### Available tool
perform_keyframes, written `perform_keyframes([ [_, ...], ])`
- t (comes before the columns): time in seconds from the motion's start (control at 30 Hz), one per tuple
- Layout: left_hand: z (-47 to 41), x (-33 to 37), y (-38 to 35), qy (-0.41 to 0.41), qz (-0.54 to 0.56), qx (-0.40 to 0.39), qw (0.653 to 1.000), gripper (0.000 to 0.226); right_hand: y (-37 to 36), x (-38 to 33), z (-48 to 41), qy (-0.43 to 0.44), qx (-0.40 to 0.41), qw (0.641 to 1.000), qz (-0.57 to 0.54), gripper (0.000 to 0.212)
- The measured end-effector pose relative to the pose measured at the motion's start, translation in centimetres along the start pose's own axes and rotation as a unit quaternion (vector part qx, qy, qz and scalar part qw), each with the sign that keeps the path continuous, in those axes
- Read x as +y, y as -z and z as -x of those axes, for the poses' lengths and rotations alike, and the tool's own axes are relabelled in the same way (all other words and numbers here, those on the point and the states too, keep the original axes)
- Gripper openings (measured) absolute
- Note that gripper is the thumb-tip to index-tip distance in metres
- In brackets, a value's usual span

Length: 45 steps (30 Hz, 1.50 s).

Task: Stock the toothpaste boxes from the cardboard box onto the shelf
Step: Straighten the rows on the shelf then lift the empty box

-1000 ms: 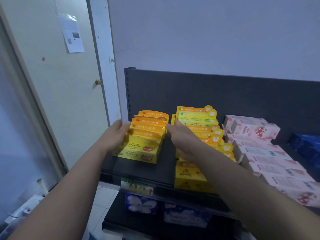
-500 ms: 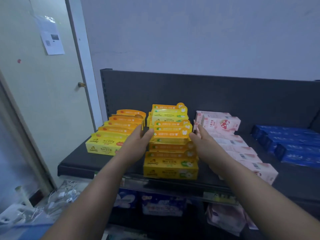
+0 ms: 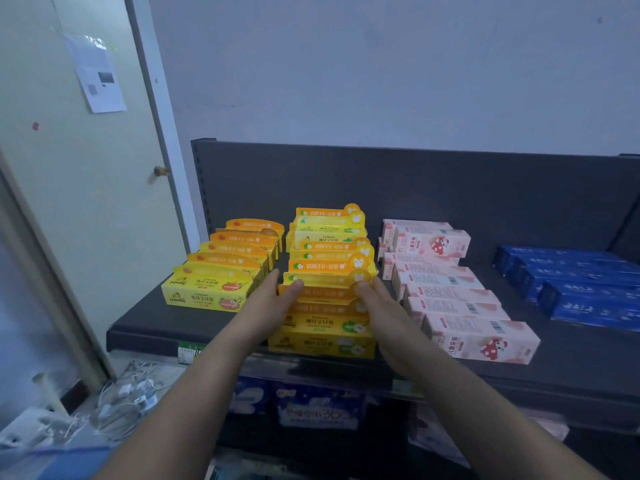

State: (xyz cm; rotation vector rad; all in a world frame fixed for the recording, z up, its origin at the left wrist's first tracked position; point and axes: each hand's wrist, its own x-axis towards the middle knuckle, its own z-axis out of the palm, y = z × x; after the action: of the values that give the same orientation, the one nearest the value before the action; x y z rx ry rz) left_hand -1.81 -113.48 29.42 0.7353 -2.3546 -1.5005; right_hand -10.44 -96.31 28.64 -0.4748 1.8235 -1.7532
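Note:
On the dark shelf (image 3: 214,325) stand three front-to-back rows of toothpaste boxes: a yellow-orange row (image 3: 221,271) at the left, a yellow row with green fruit (image 3: 329,258) in the middle, and a pink row (image 3: 457,299) to its right. My left hand (image 3: 273,301) lies flat against the left side of the middle row. My right hand (image 3: 381,306) lies against that row's right side. Both thumbs touch the top flap of one box in the row. Neither hand holds anything. The cardboard box is out of view.
Blue boxes (image 3: 581,289) fill the shelf's right end. A lower shelf holds blue and pink packets (image 3: 318,407). A door (image 3: 86,188) with a knob is at the left, and white cables (image 3: 121,403) lie on the floor below it.
My hands moved from the sides of the left yellow-orange row to the sides of the middle yellow row, and the view turned right. In the last half second they barely shifted.

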Motion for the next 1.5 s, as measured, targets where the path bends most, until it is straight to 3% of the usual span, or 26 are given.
perform_keyframes([
  [0.17,-1.0,1.4,0.4,-0.010,0.019,0.010,1.000,0.060,1.2,-1.6,-1.4,0.024,0.072,0.995,0.070,0.062],
  [0.23,-1.4,2.0,0.4,0.001,0.031,0.002,1.000,0.065,1.4,-1.6,-2.6,0.013,0.086,0.993,0.077,0.064],
  [0.43,-2.6,1.5,0.3,0.030,0.039,-0.028,0.998,0.086,0.7,-0.2,-4.2,-0.038,0.033,0.999,-0.003,0.043],
  [0.53,-3.3,1.4,0.6,0.032,0.023,-0.009,0.999,0.075,1.0,-0.3,-4.9,-0.038,0.032,0.999,-0.022,0.043],
  [0.63,-4.5,1.6,1.0,0.008,0.004,-0.009,1.000,0.060,1.3,-0.9,-5.7,-0.019,0.053,0.998,0.004,0.053],
  [0.8,-6.0,2.5,1.0,0.013,-0.004,-0.022,1.000,0.062,2.0,-1.5,-7.8,-0.019,0.074,0.997,0.019,0.084],
  [0.9,-6.6,2.6,0.5,0.006,0.007,-0.039,0.999,0.052,1.3,-2.1,-7.5,-0.044,0.058,0.997,-0.004,0.048],
  [0.97,-7.3,2.2,0.5,0.016,0.012,-0.044,0.999,0.048,1.3,-1.9,-7.7,-0.056,0.052,0.997,-0.007,0.036],
  [1.03,-8.2,1.9,0.7,0.017,0.017,-0.045,0.999,0.052,1.4,-2.1,-7.8,-0.048,0.056,0.997,-0.013,0.047],
  [1.13,-9.3,2.1,1.1,0.022,0.006,-0.038,0.999,0.061,2.0,-2.6,-9.0,-0.038,0.069,0.997,-0.016,0.093],
  [1.17,-9.6,2.3,1.1,0.021,0.002,-0.037,0.999,0.061,1.9,-2.9,-9.2,-0.036,0.075,0.996,-0.021,0.095],
  [1.27,-10.3,3.1,0.8,0.011,-0.007,-0.029,0.999,0.059,1.9,-3.2,-10.1,-0.021,0.089,0.995,-0.029,0.073],
  [1.37,-11.4,3.1,0.7,0.011,-0.015,-0.029,0.999,0.061,1.9,-3.2,-11.1,-0.035,0.097,0.994,-0.022,0.066],
  [1.43,-11.8,2.9,0.6,0.016,-0.015,-0.032,0.999,0.061,1.7,-3.2,-11.5,-0.044,0.074,0.996,-0.017,0.041],
  [1.5,-12.2,2.8,0.7,0.013,-0.016,-0.035,0.999,0.060,1.8,-3.2,-12.0,-0.037,0.051,0.998,-0.007,0.033],
])
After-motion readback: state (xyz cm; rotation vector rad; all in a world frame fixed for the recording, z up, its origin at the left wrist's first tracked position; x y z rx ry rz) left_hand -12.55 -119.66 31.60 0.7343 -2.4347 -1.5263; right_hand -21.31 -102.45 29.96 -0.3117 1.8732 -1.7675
